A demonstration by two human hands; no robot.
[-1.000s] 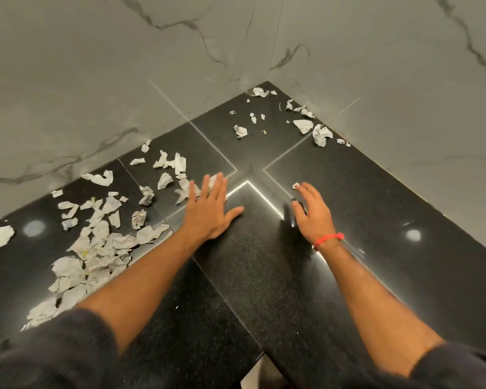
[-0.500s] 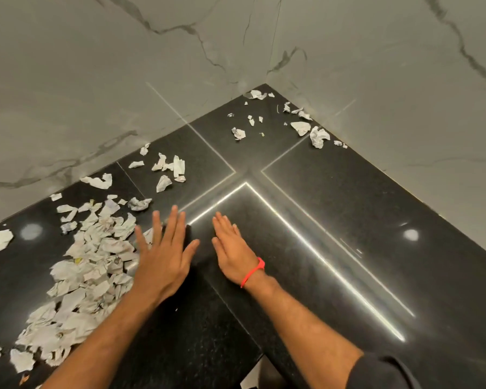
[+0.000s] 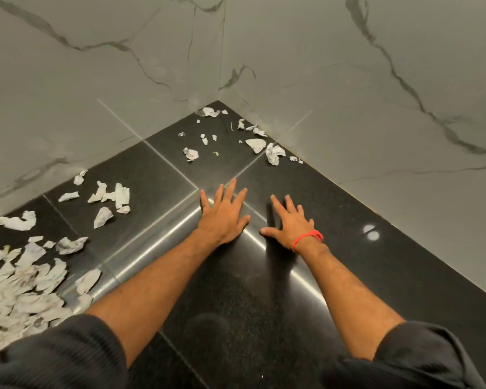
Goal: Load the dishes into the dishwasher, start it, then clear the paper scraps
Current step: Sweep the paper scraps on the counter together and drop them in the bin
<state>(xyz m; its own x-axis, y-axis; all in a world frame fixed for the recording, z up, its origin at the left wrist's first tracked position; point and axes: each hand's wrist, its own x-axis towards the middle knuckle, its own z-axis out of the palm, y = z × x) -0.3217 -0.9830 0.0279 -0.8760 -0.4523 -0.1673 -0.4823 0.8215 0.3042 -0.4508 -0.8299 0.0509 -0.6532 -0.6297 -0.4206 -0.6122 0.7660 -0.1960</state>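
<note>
I have both hands flat on the black counter, fingers straight and spread, holding nothing. The corner scraps lie beyond my fingertips, far and slightly right, strung loosely along the right wall. My right hand looks a little nearer them than my left hand. They're small, crumpled white bits with grey print, well apart from each other. The big pile sits near left (a few strays between).

Left hand and right hand lie flat on black counter, paper scraps heaped left
</note>
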